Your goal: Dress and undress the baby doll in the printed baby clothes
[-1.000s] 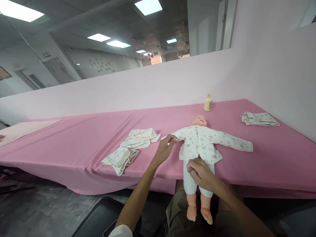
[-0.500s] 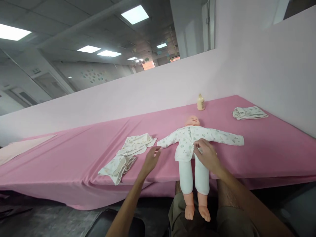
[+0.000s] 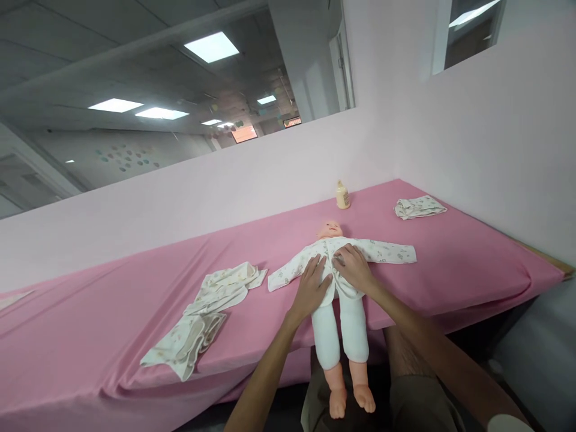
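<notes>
A baby doll [image 3: 330, 230] lies on its back on the pink-covered table [image 3: 112, 312], legs hanging over the front edge. It wears a white printed shirt [image 3: 382, 251] with sleeves spread out and white trousers [image 3: 339, 327]. My left hand [image 3: 312, 288] rests flat on the left side of the doll's belly, fingers stretched. My right hand [image 3: 353, 268] lies on the shirt's front at the chest, fingers curled onto the fabric; whether it pinches the cloth is unclear.
Two crumpled baby garments [image 3: 211, 300] lie left of the doll. A small cream bottle [image 3: 342, 195] stands by the back wall. Another folded garment [image 3: 418, 207] sits at the far right. A pink partition wall runs behind and to the right.
Both hands have come together onto the doll's torso: the left moved in from beside the sleeve, the right moved up from the shirt's hem. The camera has swung to the right.
</notes>
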The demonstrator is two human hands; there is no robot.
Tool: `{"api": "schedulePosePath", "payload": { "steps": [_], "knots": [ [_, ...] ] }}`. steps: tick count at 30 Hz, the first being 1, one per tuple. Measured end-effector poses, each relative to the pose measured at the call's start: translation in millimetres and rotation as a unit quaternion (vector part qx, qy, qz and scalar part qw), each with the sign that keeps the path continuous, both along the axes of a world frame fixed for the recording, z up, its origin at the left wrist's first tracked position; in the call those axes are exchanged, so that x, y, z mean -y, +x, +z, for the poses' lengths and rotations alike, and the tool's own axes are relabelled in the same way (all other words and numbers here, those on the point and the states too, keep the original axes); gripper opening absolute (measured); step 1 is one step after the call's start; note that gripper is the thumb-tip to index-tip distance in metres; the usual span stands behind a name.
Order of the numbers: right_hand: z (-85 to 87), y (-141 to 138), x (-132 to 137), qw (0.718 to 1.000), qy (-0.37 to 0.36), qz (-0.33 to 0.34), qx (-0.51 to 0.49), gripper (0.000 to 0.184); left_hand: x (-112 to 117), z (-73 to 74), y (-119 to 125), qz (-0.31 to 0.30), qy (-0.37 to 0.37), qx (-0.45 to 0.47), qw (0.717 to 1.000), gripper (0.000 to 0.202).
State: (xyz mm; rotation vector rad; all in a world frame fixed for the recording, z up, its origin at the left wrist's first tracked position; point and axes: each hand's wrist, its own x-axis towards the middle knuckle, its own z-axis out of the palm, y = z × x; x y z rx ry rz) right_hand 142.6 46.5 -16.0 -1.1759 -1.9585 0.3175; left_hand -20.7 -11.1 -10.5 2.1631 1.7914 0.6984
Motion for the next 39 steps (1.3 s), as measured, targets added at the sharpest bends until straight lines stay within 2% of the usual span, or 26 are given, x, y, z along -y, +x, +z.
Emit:
{"api": "schedulePosePath", "payload": {
  "steps": [4,7,9,11,14,17,20,24,28,31,34,37,39],
  "knots": [
    [-8.1,3,4,1.000,0.017,0.009,-0.001,0.012,7,-1.6,-9,-0.007,-0.038,0.023,0.999,0.063],
    [-8.0,17,-11,1.000,0.015,-0.008,0.022,0.016,10,-2.2,-12,-0.001,-0.049,0.044,0.998,0.063],
    [-2.6,34,-36,0.995,0.004,-0.071,0.076,0.021,9,-3.6,-12,0.006,-0.049,0.056,0.997,0.063],
    [4.1,58,-67,0.972,-0.020,-0.161,0.168,0.028,8,-5.9,-10,0.011,-0.044,0.063,0.997,0.064],
    [7.3,103,-111,0.952,-0.043,-0.241,0.184,0.033,7,-9.5,-9,0.015,-0.042,0.070,0.997,0.063],
    [-3.4,145,-137,0.938,-0.051,-0.272,0.207,0.038,8,-12.7,-10,0.017,-0.047,0.082,0.995,0.062],
    [-22.2,173,-154,0.931,-0.054,-0.273,0.235,0.037,11,-15.4,-10,0.026,-0.051,0.102,0.993,0.061],
    [-41.1,187,-180,0.926,-0.062,-0.268,0.260,0.035,16,-16.3,-6,0.042,-0.060,0.128,0.989,0.060],
    [-46.4,185,-202,0.918,-0.073,-0.298,0.251,0.033,18,-16.2,-3,0.060,-0.066,0.142,0.986,0.058],
    [-45.5,179,-207,0.916,-0.071,-0.325,0.225,0.032,18,-17.4,-4,0.059,-0.065,0.139,0.986,0.058],
    [-37.7,174,-199,0.912,-0.054,-0.356,0.198,0.032,16,-17.9,-6,0.051,-0.054,0.133,0.988,0.058],
    [-14.3,167,-178,0.930,-0.028,-0.354,0.095,0.027,14,-13.9,-6,0.049,-0.044,0.122,0.990,0.060],
    [11.8,160,-153,0.954,-0.006,-0.297,-0.023,0.018,14,-5.6,0,0.054,-0.037,0.119,0.991,0.061]
  ]
}}
